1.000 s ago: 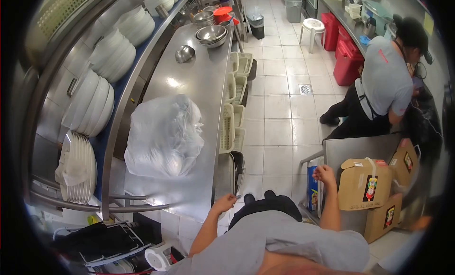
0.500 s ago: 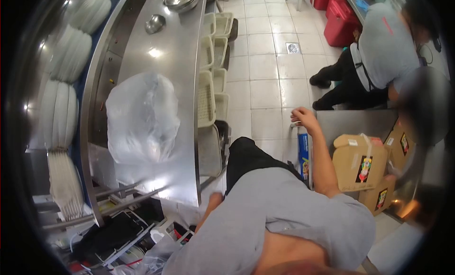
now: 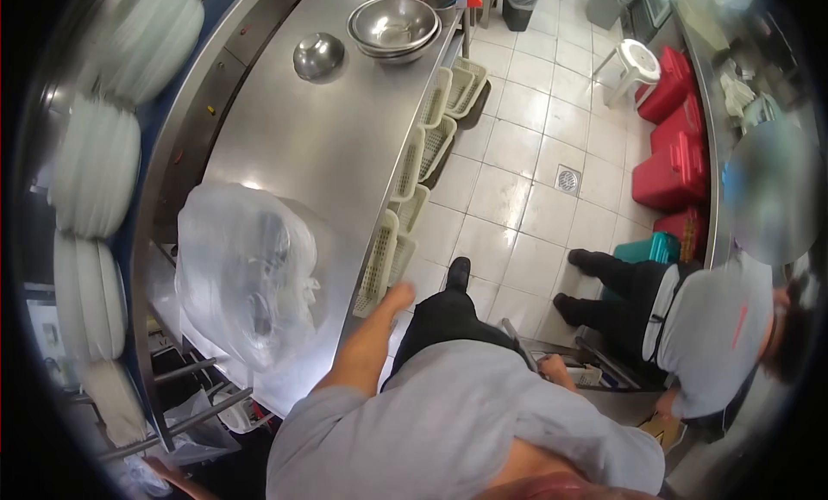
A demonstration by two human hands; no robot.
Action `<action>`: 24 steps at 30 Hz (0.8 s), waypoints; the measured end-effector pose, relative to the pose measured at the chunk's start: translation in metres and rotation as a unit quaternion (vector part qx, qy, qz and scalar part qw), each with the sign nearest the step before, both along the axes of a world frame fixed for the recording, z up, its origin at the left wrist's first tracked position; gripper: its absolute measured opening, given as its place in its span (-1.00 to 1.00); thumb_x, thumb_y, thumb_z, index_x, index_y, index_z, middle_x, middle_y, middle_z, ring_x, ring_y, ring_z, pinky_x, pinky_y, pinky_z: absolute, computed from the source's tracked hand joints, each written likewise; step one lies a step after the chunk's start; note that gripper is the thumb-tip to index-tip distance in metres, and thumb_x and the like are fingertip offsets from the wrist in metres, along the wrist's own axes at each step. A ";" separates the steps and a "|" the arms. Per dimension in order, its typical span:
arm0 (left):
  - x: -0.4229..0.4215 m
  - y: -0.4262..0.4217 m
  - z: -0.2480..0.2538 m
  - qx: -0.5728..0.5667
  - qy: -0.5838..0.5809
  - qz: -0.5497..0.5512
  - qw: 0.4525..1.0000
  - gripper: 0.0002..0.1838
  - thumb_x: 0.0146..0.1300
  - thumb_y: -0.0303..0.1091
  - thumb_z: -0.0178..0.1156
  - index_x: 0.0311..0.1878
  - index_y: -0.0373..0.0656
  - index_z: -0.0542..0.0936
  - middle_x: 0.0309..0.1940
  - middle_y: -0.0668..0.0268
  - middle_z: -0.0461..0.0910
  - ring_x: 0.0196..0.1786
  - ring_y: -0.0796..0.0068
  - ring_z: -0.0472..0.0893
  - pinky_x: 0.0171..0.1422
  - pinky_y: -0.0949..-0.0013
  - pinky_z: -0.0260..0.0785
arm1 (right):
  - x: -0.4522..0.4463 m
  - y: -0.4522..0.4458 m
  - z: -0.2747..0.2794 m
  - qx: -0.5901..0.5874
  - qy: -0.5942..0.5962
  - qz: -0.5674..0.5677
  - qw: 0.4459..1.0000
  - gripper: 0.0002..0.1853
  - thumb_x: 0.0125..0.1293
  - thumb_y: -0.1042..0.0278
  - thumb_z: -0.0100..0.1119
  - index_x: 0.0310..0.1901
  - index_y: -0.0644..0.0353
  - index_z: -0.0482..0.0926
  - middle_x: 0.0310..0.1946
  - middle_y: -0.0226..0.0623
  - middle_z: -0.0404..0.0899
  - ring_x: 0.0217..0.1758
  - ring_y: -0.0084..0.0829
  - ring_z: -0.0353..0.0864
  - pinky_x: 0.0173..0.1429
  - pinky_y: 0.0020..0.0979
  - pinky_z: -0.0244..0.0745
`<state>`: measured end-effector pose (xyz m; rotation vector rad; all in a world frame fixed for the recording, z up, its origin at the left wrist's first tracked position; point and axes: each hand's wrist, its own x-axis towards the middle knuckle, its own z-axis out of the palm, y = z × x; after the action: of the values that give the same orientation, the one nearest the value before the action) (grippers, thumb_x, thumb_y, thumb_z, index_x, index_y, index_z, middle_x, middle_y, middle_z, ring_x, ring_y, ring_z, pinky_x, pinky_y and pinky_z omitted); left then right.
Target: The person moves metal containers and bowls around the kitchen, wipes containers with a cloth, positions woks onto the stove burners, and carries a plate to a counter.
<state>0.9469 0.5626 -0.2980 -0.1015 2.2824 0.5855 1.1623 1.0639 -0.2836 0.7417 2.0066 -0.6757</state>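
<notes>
My left hand [image 3: 401,296] hangs beside the counter's edge, nearest to the light green baskets [image 3: 377,263]; blur hides how its fingers are held. On the steel counter [image 3: 285,138] sits a large clear plastic bag [image 3: 246,276], its contents unclear. My right hand [image 3: 556,368] is low on the right, by the edge of a metal cart [image 3: 617,403]. Its fingers are too small and partly hidden to read. Neither hand shows a held object I can make out.
Metal bowls [image 3: 392,26] stand farther along the counter, with stacked white plates [image 3: 95,168] at left. A co-worker [image 3: 711,332] bends at right near red bins [image 3: 673,172]. A white stool [image 3: 638,62] stands behind. Another person's arm [image 3: 177,478] reaches in at bottom left.
The view has swung round, and the cart now shows lower in it. My left hand has come forward beside the baskets; my right hand has dropped to the cart's edge. Another arm has appeared at bottom left.
</notes>
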 end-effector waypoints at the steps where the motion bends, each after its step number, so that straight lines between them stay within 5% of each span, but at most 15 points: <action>1: -0.065 0.029 0.017 0.047 0.033 0.073 0.996 -0.64 0.27 -0.22 -0.05 -0.15 -0.31 0.59 -0.17 -0.14 0.59 -0.04 -0.10 0.58 0.04 -0.01 0.40 | -0.011 -0.010 0.018 -0.027 0.052 -0.147 0.987 -0.83 0.09 0.31 0.19 -0.40 0.24 0.62 -0.46 -0.12 0.63 -0.40 -0.24 0.64 -0.26 -0.18 0.53; 2: -0.127 0.054 0.013 0.080 0.099 0.086 0.988 -0.63 0.28 -0.17 -0.02 -0.17 -0.32 0.59 -0.17 -0.12 0.59 -0.08 -0.11 0.59 0.03 -0.01 0.40 | -0.029 -0.027 0.048 -0.057 0.116 -0.286 0.949 -0.88 0.07 0.33 0.22 -0.43 0.18 0.63 -0.43 -0.16 0.63 -0.38 -0.25 0.64 -0.26 -0.19 0.52; 3: -0.182 0.088 0.070 0.151 0.111 0.152 0.970 -0.65 0.28 -0.19 0.01 -0.14 -0.31 0.57 -0.20 -0.09 0.61 -0.14 -0.09 0.61 -0.01 0.04 0.42 | -0.041 -0.026 0.049 -0.085 0.127 -0.353 0.923 -0.88 0.07 0.33 0.22 -0.43 0.18 0.63 -0.43 -0.17 0.63 -0.37 -0.25 0.64 -0.26 -0.19 0.52; 4: -0.229 0.121 0.096 0.277 0.053 0.293 0.913 -0.69 0.27 -0.22 0.05 -0.11 -0.27 0.55 -0.24 -0.04 0.63 -0.17 -0.04 0.62 -0.05 0.11 0.44 | -0.056 -0.020 0.047 -0.109 0.112 -0.371 0.916 -0.88 0.06 0.33 0.22 -0.44 0.17 0.64 -0.43 -0.17 0.64 -0.37 -0.25 0.64 -0.26 -0.18 0.52; 7: -0.333 0.185 0.124 0.321 0.067 0.211 0.921 -0.70 0.31 -0.21 0.06 -0.06 -0.23 0.54 -0.25 0.11 0.64 -0.25 0.25 0.63 -0.13 0.21 0.46 | -0.126 0.007 0.025 -0.145 0.097 -0.360 0.916 -0.89 0.06 0.33 0.22 -0.44 0.16 0.64 -0.42 -0.19 0.64 -0.34 -0.25 0.64 -0.25 -0.17 0.52; 9: -0.395 0.221 0.120 0.191 0.182 -0.115 0.958 -0.72 0.26 -0.24 0.07 -0.06 -0.20 0.55 -0.25 0.00 0.64 -0.16 0.01 0.62 -0.06 0.10 0.45 | -0.177 0.027 0.001 -0.162 0.088 -0.330 0.926 -0.89 0.05 0.32 0.22 -0.45 0.15 0.64 -0.41 -0.20 0.64 -0.33 -0.25 0.64 -0.25 -0.16 0.52; 10: -0.419 0.236 0.112 0.172 0.168 -0.169 0.956 -0.71 0.26 -0.24 0.08 -0.06 -0.20 0.55 -0.25 -0.01 0.64 -0.15 0.01 0.62 -0.05 0.09 0.45 | -0.203 0.039 -0.010 -0.167 0.086 -0.306 0.934 -0.89 0.05 0.32 0.22 -0.45 0.15 0.64 -0.41 -0.21 0.64 -0.32 -0.24 0.64 -0.25 -0.15 0.52; 13: -0.456 0.275 0.105 0.124 0.089 -0.238 0.959 -0.68 0.28 -0.18 0.10 -0.04 -0.21 0.55 -0.18 0.04 0.64 -0.11 0.05 0.62 0.00 0.13 0.45 | -0.284 0.087 -0.040 -0.164 0.077 -0.168 0.969 -0.90 0.04 0.32 0.22 -0.45 0.14 0.64 -0.40 -0.23 0.65 -0.30 -0.24 0.65 -0.24 -0.13 0.52; 16: -0.472 0.294 0.141 0.221 0.089 -0.085 0.967 -0.66 0.30 -0.13 0.12 -0.02 -0.18 0.55 -0.14 0.10 0.64 -0.10 0.13 0.63 0.00 0.19 0.45 | -0.385 0.144 -0.053 -0.148 0.104 0.086 0.980 -0.90 0.04 0.32 0.22 -0.46 0.12 0.65 -0.40 -0.24 0.65 -0.28 -0.24 0.65 -0.24 -0.12 0.52; 19: -0.519 0.299 0.186 0.265 0.101 0.045 0.958 -0.66 0.32 -0.13 0.14 0.00 -0.17 0.55 -0.14 0.17 0.64 -0.09 0.26 0.63 0.01 0.26 0.45 | -0.546 0.217 -0.062 -0.009 0.217 0.470 0.856 -0.91 0.03 0.32 0.22 -0.47 0.11 0.65 -0.39 -0.26 0.66 -0.26 -0.24 0.65 -0.23 -0.10 0.51; 20: -0.535 0.296 0.201 0.273 0.100 0.105 0.951 -0.68 0.33 -0.15 0.14 0.01 -0.17 0.54 -0.14 0.21 0.64 -0.09 0.34 0.63 0.02 0.30 0.45 | -0.595 0.266 -0.164 0.047 0.220 0.472 0.853 -0.88 0.06 0.31 0.18 -0.51 0.13 0.63 -0.39 -0.28 0.65 -0.33 -0.30 0.65 -0.31 -0.20 0.55; 21: -0.558 0.292 0.216 0.278 0.119 0.135 0.944 -0.67 0.34 -0.18 0.14 0.04 -0.18 0.54 -0.14 0.22 0.63 -0.09 0.36 0.62 0.03 0.31 0.45 | -0.683 0.280 -0.089 -0.058 0.192 0.210 0.957 -0.92 0.03 0.44 0.15 -0.51 0.07 0.64 -0.49 -0.28 0.64 -0.39 -0.40 0.64 -0.35 -0.36 0.53; 22: -0.586 0.287 0.234 0.283 0.139 0.165 0.935 -0.66 0.34 -0.21 0.14 0.07 -0.19 0.53 -0.15 0.23 0.63 -0.09 0.38 0.62 0.04 0.32 0.44 | -0.757 0.283 -0.063 -0.155 0.160 -0.213 0.951 -0.89 0.19 0.38 0.08 -0.34 0.09 0.62 -0.47 -0.31 0.61 -0.42 -0.46 0.61 -0.38 -0.44 0.50; 24: -0.640 0.284 0.283 0.318 0.190 0.244 0.896 -0.69 0.35 -0.25 0.14 0.07 -0.19 0.52 -0.17 0.28 0.62 -0.11 0.48 0.59 0.04 0.37 0.43 | -0.886 0.274 0.014 -0.194 0.233 -0.259 0.917 -0.75 0.35 0.20 0.03 -0.04 0.11 0.50 -0.35 -0.30 0.58 -0.36 -0.44 0.60 -0.33 -0.40 0.51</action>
<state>0.3070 0.8463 -0.0145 -0.2582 2.3022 1.7179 0.2765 1.3375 -0.2697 0.9357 1.9890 -1.6421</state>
